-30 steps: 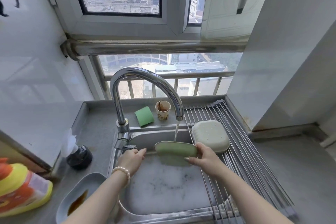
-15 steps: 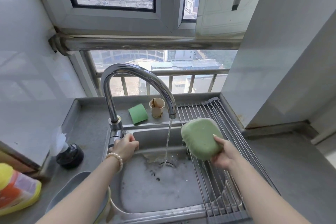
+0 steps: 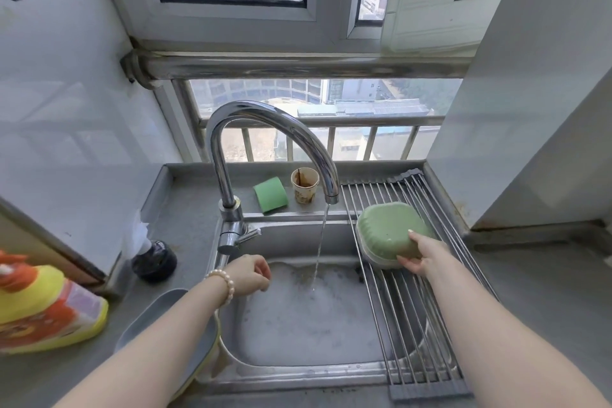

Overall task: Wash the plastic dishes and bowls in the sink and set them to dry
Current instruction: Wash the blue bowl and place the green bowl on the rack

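A green plastic bowl (image 3: 387, 230) lies upside down on a pale bowl (image 3: 377, 260) on the metal drying rack (image 3: 420, 318) over the sink's right side. My right hand (image 3: 422, 257) holds the green bowl at its near right edge, thumb on top. My left hand (image 3: 246, 275) hangs over the sink's left side just below the tap lever (image 3: 246, 237), fingers loosely curled and holding nothing. The sink (image 3: 298, 371) holds foamy water. Water runs from the faucet (image 3: 265, 129).
A grey dish (image 3: 159, 318) stacked on a yellow one sits left of the sink under my left forearm. A yellow and orange detergent bottle (image 3: 43, 308) lies at far left. A green sponge (image 3: 270, 194), a stained paper cup (image 3: 304, 189) and a black holder (image 3: 154, 260) stand behind.
My right hand carried the green bowl from under the water to the rack and set it upside down on the pale bowl. My left hand left the tap lever and dropped toward the sink.
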The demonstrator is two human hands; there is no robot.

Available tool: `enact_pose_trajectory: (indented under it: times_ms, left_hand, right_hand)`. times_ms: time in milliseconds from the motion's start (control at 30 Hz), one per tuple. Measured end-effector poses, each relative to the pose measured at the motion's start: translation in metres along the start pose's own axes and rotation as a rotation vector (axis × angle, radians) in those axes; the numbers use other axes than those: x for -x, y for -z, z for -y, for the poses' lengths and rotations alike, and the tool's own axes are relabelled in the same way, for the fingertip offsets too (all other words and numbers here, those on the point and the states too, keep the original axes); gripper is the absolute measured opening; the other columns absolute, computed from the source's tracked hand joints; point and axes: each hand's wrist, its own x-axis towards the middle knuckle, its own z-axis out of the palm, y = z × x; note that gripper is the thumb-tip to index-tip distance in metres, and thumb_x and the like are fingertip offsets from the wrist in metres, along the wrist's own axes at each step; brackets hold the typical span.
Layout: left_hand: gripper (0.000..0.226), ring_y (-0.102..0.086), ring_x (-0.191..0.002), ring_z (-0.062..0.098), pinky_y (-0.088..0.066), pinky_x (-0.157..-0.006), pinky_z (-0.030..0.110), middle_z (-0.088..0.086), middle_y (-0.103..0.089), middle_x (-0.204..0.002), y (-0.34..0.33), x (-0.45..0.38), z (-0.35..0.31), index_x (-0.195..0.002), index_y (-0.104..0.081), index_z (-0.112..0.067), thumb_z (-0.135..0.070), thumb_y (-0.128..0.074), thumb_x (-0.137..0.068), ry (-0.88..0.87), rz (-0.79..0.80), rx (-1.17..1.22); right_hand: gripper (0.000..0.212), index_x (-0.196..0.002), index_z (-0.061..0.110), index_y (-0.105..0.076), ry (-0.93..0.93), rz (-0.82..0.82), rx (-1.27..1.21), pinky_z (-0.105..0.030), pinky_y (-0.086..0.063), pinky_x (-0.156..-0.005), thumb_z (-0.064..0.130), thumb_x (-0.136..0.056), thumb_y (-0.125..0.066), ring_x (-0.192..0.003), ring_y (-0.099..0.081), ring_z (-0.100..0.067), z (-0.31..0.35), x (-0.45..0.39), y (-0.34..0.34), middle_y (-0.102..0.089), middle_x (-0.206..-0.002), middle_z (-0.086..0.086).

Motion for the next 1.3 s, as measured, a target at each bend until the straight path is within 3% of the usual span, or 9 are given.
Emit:
enact_pose_trajectory:
  times_ms: [200,333,467,600,767,900,1000,1100,1300]
  left_hand:
    - [0.015,-0.056,-0.075,0.009,-0.042,-0.06,0.016,-0.007,-0.062,-0.084,0.002,0.0,-0.002,-0.09,-0.063,-0.022,-0.012,-0.065,-0.078,-0.015,-0.01,0.003]
    - [0.023,-0.058,-0.083,0.014,-0.045,-0.064,0.015,-0.001,-0.063,-0.092,0.007,0.002,0.0,-0.099,-0.066,-0.017,-0.005,-0.062,-0.08,-0.036,0.003,0.012]
    - [0.037,-0.062,-0.102,0.019,-0.051,-0.085,0.024,0.005,-0.067,-0.11,0.015,0.011,0.018,-0.107,-0.069,-0.014,0.003,-0.051,-0.079,-0.012,-0.034,-0.017]
    - [0.046,-0.057,-0.115,0.021,-0.044,-0.09,0.021,0.003,-0.06,-0.125,0.025,0.028,0.041,-0.117,-0.065,-0.014,0.006,-0.045,-0.081,0.021,-0.107,0.006]
    - [0.046,-0.055,-0.119,0.019,-0.043,-0.099,0.025,0.003,-0.062,-0.125,0.03,0.047,0.073,-0.117,-0.065,-0.014,0.006,-0.041,-0.085,0.054,-0.199,0.104]
    - [0.045,-0.053,-0.122,0.017,-0.04,-0.102,0.025,0.002,-0.06,-0.128,0.034,0.06,0.098,-0.12,-0.064,-0.017,0.004,-0.043,-0.085,0.098,-0.246,0.163]
    - [0.045,-0.052,-0.122,0.016,-0.041,-0.101,0.026,0.001,-0.06,-0.129,0.036,0.064,0.111,-0.12,-0.063,-0.019,0.002,-0.045,-0.084,0.113,-0.32,0.206]
    - [0.042,-0.056,-0.116,0.016,-0.044,-0.097,0.026,0.0,-0.062,-0.125,0.037,0.066,0.121,-0.118,-0.063,-0.02,-0.002,-0.047,-0.084,0.119,-0.346,0.213]
    - [0.04,-0.055,-0.115,0.013,-0.044,-0.1,0.031,-0.006,-0.058,-0.124,0.039,0.065,0.124,-0.13,-0.053,-0.023,-0.032,-0.058,-0.092,0.039,-0.328,0.217]
  right_hand:
    - [0.055,-0.129,-0.002,-0.048,0.077,-0.247,0.314,-0.048,-0.055,-0.068,0.015,-0.083,-0.071,-0.102,-0.06,-0.044,-0.009,0.0,0.003,-0.052,-0.126,-0.027]
    - [0.067,-0.136,-0.003,-0.035,0.241,-0.361,0.515,-0.042,-0.044,-0.094,0.013,-0.081,-0.069,-0.118,-0.051,-0.042,-0.035,0.016,-0.013,-0.042,-0.136,-0.027]
    - [0.046,-0.121,0.001,-0.045,0.382,-0.105,0.698,-0.033,-0.043,-0.085,0.014,-0.082,-0.066,-0.108,-0.055,-0.036,-0.072,0.041,-0.054,-0.053,-0.122,-0.02]
    - [0.015,-0.085,0.013,-0.051,0.381,0.296,0.808,-0.027,-0.038,-0.057,0.016,-0.081,-0.066,-0.062,-0.05,-0.021,-0.12,0.078,-0.104,-0.054,-0.072,-0.005]
    - [0.029,-0.075,0.014,-0.055,0.405,0.709,1.079,-0.022,-0.044,-0.046,0.037,-0.082,-0.071,-0.05,-0.057,-0.015,-0.178,0.133,-0.15,-0.063,-0.067,-0.006]
    - [0.034,-0.067,0.017,-0.051,0.617,0.712,1.331,-0.035,-0.055,-0.059,0.037,-0.073,-0.078,-0.067,-0.064,-0.026,-0.205,0.158,-0.168,-0.056,-0.066,0.0]
    - [0.022,-0.06,0.013,-0.045,0.751,0.669,1.427,-0.042,-0.057,-0.067,0.006,-0.079,-0.054,-0.076,-0.066,-0.035,-0.208,0.164,-0.171,-0.052,-0.067,-0.006]
    - [0.028,-0.054,0.016,-0.041,0.779,0.727,1.43,-0.043,-0.057,-0.066,0.007,-0.08,-0.047,-0.078,-0.067,-0.039,-0.204,0.166,-0.169,-0.058,-0.07,-0.015]
    - [0.026,-0.079,-0.001,-0.06,0.712,0.875,1.301,-0.028,-0.048,-0.044,-0.002,-0.082,-0.033,-0.047,-0.061,-0.027,-0.164,0.151,-0.15,-0.057,-0.054,-0.009]
